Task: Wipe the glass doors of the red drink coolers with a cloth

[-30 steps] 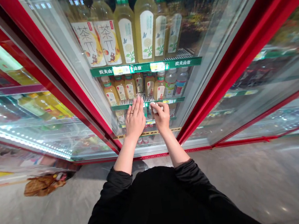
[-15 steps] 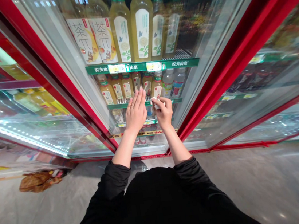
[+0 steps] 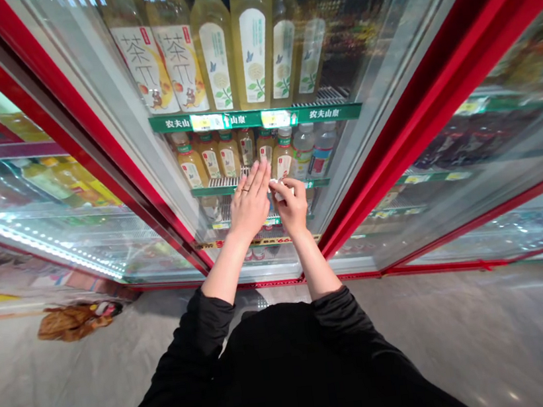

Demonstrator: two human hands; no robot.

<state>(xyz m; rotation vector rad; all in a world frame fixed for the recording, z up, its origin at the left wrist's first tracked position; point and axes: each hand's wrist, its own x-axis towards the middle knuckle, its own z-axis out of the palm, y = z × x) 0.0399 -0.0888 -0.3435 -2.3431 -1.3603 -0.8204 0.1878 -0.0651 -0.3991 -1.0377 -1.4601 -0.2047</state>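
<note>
My left hand [image 3: 250,201] is stretched out with its back toward me, fingers straight and close together, a thin ring on one finger. Nothing shows in it, though its palm is hidden. Just to the right, my right hand [image 3: 292,204] pinches a small crumpled white tissue [image 3: 279,189] between thumb and fingers. The tissue is beside the left fingertips; whether it touches them I cannot tell. Behind both hands stands a glass-fronted drinks fridge, where small tea bottles [image 3: 229,155] line a lower shelf and large tea bottles [image 3: 254,52] fill the one above.
Red door frames [image 3: 418,104] run down both sides of the glass. A green shelf strip [image 3: 330,113] carries price tags. On the grey floor [image 3: 468,331] at the left lies a brown bag-like item [image 3: 69,321]. More fridge sections flank this one.
The right hand with the tissue has come slightly left, closer to the left hand's fingers. The left hand stays stretched out, and the view has shifted a little.
</note>
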